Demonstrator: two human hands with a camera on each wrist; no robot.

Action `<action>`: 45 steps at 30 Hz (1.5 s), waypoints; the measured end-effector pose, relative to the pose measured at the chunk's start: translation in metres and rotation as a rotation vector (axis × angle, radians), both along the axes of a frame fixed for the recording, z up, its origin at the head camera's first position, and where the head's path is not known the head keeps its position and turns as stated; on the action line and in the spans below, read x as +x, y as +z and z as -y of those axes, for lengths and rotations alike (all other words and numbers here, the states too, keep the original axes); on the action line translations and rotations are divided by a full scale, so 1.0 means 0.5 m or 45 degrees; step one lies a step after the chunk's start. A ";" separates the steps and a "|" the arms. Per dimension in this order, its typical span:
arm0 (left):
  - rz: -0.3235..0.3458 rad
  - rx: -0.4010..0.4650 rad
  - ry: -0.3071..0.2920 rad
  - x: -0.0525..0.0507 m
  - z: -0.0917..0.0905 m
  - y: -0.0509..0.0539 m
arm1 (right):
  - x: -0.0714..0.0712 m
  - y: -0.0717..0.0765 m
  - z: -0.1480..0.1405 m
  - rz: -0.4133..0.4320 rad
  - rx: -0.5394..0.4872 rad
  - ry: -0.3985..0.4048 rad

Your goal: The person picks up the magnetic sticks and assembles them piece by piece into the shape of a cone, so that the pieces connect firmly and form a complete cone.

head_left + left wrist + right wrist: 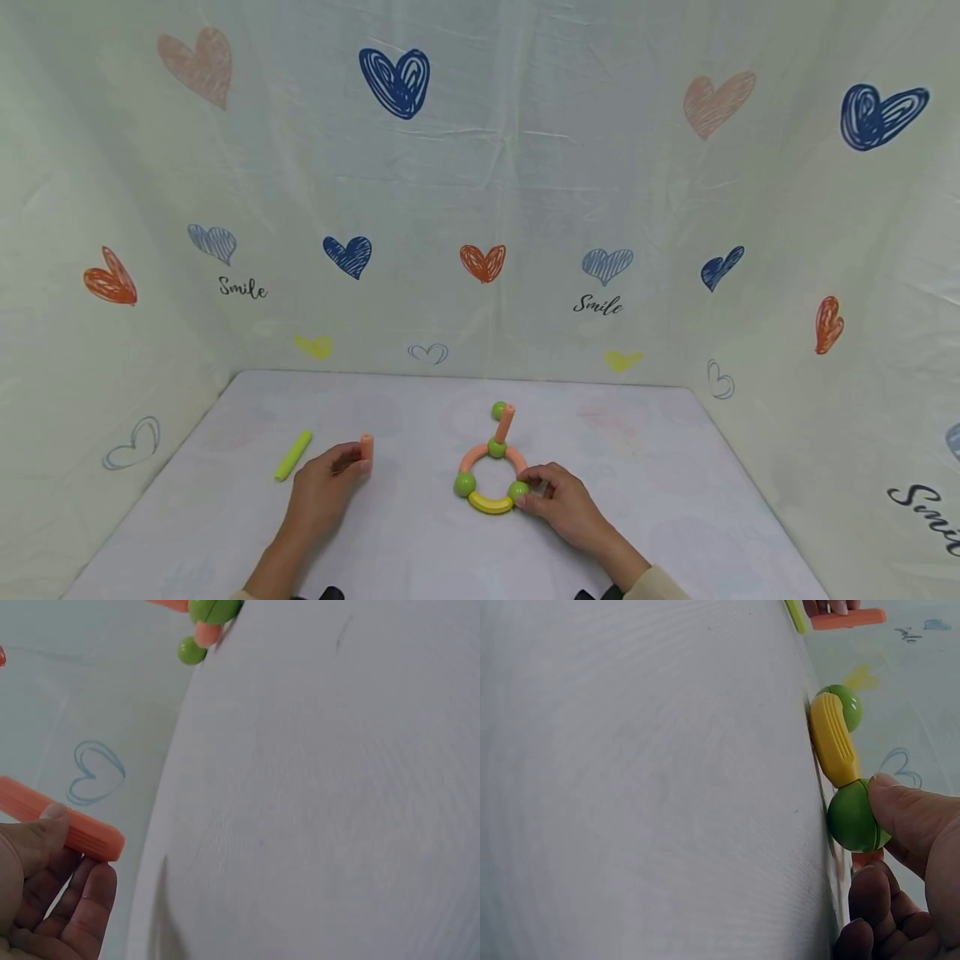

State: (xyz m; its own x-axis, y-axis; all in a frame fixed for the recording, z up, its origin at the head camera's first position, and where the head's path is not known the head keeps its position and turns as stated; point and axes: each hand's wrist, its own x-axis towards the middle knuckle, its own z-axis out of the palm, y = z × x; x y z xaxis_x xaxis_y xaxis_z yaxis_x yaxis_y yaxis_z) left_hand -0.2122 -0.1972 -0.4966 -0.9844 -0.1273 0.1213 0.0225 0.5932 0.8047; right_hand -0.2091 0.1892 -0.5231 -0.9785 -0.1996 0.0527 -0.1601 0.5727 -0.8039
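My left hand [324,485] pinches a straight salmon-orange rod [367,450] between thumb and fingers, upright above the table; the left wrist view shows its ridged end [101,838]. The right hand [566,507] grips a green ball [518,491] at the near right of a ring, thumb on its surface in the right wrist view. A yellow curved piece [491,505], two orange curved pieces [474,456] and three green balls make up this ring. From its far ball [497,448] another orange rod [506,423] sticks up, slightly tilted.
A further green ball [498,408] sits behind the tilted rod; whether they touch I cannot tell. A yellow-green rod [293,456] lies left of my left hand. The white table [420,550] is enclosed by a heart-printed curtain [517,317] at back and sides.
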 end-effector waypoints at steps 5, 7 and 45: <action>0.008 0.020 -0.006 -0.004 -0.028 -0.002 | 0.001 0.000 0.001 -0.005 -0.003 0.010; 0.004 0.033 -0.007 -0.007 -0.042 -0.002 | 0.002 0.000 0.002 -0.006 0.001 0.008; -0.099 0.217 -0.301 -0.010 -0.255 -0.010 | 0.004 -0.001 0.002 -0.035 0.030 -0.001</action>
State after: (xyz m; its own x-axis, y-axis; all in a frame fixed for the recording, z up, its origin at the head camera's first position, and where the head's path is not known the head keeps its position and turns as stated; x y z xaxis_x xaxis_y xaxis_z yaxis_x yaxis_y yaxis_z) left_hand -0.2171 -0.0698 -0.5018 -0.9777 0.0793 0.1944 0.2096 0.4205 0.8828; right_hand -0.2074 0.1880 -0.5238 -0.9769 -0.2001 0.0745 -0.1811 0.5916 -0.7857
